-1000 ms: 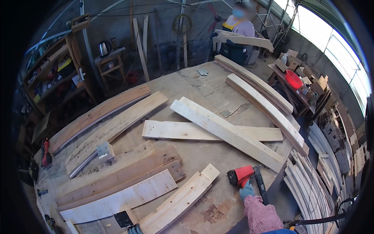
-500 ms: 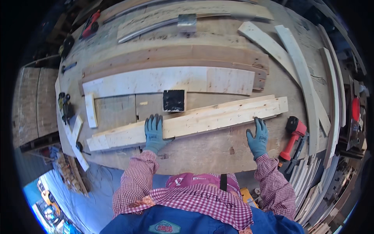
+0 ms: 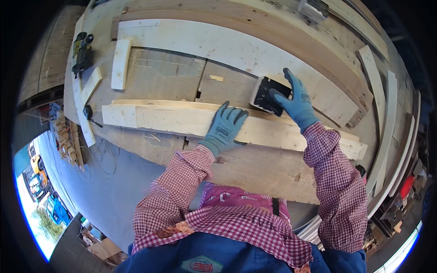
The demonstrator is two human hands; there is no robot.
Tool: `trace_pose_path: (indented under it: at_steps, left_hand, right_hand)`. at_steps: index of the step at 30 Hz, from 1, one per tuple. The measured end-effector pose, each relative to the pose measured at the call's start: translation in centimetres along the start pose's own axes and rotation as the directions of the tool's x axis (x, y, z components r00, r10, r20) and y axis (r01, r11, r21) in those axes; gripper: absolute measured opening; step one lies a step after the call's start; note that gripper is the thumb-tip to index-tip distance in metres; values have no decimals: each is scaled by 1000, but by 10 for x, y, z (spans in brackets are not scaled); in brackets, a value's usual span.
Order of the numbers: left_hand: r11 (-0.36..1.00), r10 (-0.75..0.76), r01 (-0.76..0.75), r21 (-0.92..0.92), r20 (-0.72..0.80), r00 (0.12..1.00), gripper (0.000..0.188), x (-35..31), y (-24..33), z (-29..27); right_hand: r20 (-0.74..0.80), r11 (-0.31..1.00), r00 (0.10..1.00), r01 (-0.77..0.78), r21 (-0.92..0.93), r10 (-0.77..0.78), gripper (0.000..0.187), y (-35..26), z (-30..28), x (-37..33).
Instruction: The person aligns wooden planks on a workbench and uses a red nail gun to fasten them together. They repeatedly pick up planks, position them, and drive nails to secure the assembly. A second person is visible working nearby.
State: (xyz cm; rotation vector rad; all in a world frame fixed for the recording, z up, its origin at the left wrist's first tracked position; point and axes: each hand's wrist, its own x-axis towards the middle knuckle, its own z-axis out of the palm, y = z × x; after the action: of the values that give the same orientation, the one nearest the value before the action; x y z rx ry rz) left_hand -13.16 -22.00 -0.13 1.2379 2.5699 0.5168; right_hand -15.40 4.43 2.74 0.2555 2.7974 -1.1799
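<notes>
A long stack of pale planks (image 3: 173, 119) lies across the bench in front of me. My left hand (image 3: 225, 126), in a blue-grey glove with dark fingertips, rests on the stack with its fingers spread. Against the stack's far side stands a block with a black top and pale sides (image 3: 268, 96). At the block's right corner is my right hand (image 3: 297, 101), gloved the same. Its thumb lies over the black top, and its fingers stretch out past the right side, apart from the thumb. Whether the thumb presses on the block, I cannot tell.
A whitish board (image 3: 195, 38) lies beyond the block, beside a longer brown plank (image 3: 255, 20). Short offcuts (image 3: 120, 63) and a dark tool (image 3: 82, 53) are at the left. Long boards (image 3: 387, 132) line the right side, and a metal block (image 3: 313, 10) stands at the back.
My right hand has left the right end of the plank stack and come to the black-topped block. The left hand sits farther along the planks toward their middle. The view has turned and come closer.
</notes>
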Motion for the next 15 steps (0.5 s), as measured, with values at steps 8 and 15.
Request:
trace_pose_path:
  at_steps: [8,15]
  left_hand:
    - [985,55,-61,162,42,998,52,-2,-8,9]
    - [998,61,-61,-15,7,998,81,1,-13,2]
  right_hand:
    - [378,969,925,48,-242,49,68,-13,16,29]
    - [434,955,875,-92,-283,214,63,-20,12,40]
